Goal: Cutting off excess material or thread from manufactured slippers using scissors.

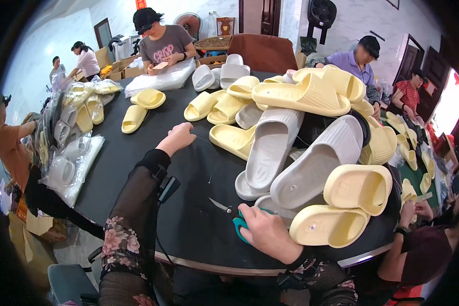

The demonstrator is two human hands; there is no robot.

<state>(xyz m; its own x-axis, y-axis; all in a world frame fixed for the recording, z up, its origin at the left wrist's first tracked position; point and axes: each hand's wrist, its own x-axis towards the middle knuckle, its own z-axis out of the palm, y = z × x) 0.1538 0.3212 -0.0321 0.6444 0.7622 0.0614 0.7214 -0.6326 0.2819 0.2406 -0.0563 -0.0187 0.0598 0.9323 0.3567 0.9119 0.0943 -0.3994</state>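
My right hand (268, 232) is closed round the teal handles of a pair of scissors (221, 205), its blades pointing left over the black table (188, 229). Farther forward, my left hand (178, 137) has its fingers pinched together. A thin thread (212, 166) trails from beside those fingertips down across the table. Right of both hands rises a pile of slippers. Nearest my right hand are a yellow slipper (311, 224) and a grey slipper (311, 176). Another yellow slipper (232, 140) lies just right of my left hand.
A yellow pair (133, 118) lies at the far left. Beyond it is a stack of clear plastic bags (163, 81), with bagged slippers (66, 168) along the left edge. A person in a grey shirt (163, 48) and another in purple (354, 66) work across the table.
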